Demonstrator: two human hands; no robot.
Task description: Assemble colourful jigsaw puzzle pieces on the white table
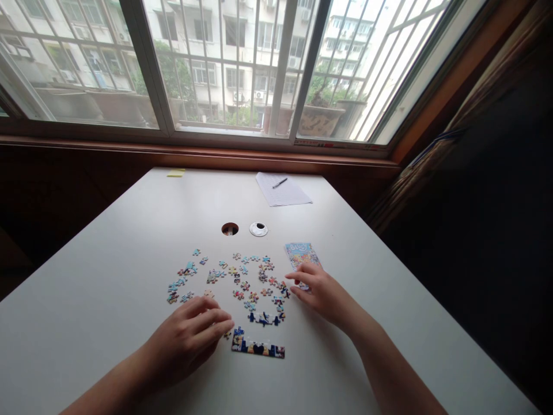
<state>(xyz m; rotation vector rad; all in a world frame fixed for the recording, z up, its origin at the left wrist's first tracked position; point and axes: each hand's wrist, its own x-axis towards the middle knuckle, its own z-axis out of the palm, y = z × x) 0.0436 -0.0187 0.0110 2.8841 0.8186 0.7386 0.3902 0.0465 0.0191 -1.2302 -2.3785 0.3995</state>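
Near the table's front, joined jigsaw puzzle pieces (258, 349) form an L-shaped corner, dark blue with white and tan. Just above it lies a short joined puzzle strip (264, 318). My left hand (196, 331) is left of the corner, fingers loosely bent and slightly apart, thumb hidden underneath; nothing shows in it. A small loose piece (227, 335) lies by its fingertips. My right hand (319, 288) is open, thumb and forefinger apart, beside the dark pieces (284, 290) at the right of the scatter. Partly under it lies a colourful picture card (298, 253) lettered "Bluey".
Several loose puzzle pieces (245, 286) spread across the middle of the white table (129, 253). Behind them are a round cable hole (230, 229) and a silvery grommet (258, 229). Paper sheets (285, 196) with a pen (280, 183) and a yellow note (176, 173) lie farther back.
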